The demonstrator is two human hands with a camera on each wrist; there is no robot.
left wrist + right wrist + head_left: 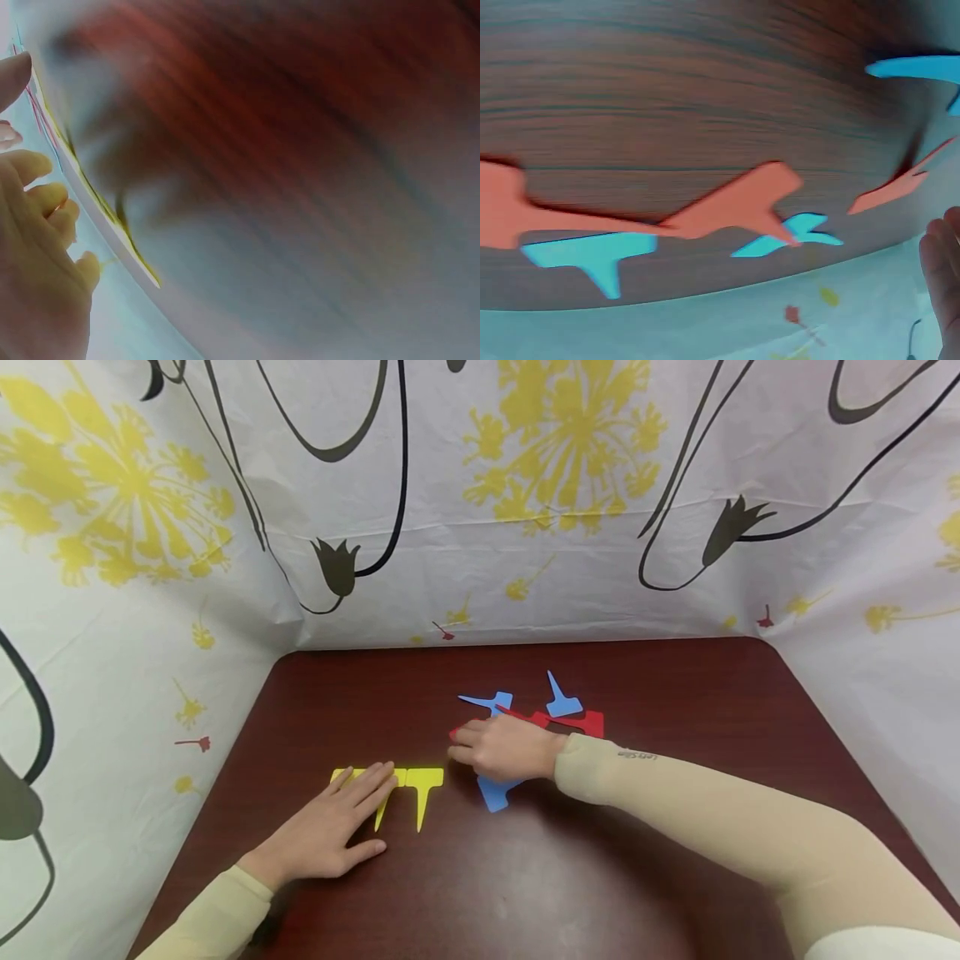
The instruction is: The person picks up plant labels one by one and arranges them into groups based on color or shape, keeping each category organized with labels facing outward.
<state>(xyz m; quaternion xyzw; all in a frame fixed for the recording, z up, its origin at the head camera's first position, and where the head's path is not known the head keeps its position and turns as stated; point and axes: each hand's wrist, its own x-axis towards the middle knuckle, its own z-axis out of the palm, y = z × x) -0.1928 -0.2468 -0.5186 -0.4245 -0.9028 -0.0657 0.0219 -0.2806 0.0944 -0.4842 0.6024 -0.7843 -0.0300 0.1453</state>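
Note:
My left hand (322,831) lies flat, fingers spread, over a row of yellow T-shaped plant labels (425,779) whose wide ends line up side by side. The hand covers part of the row. To its right, my right hand (510,749) reaches down over red and blue T-shaped labels, fingers bent. Its fingertips are beside a red label (889,191), and a blue label (495,795) sticks out beneath the palm. The thumb and any grip are hidden. In the left wrist view, the yellow labels (112,210) appear edge-on.
Beyond the right hand lie more labels: a blue one (562,700), another blue one (498,701) and a red one (592,723), some overlapping. The dark wooden table (495,893) has a patterned white cloth (450,577) around its back and sides.

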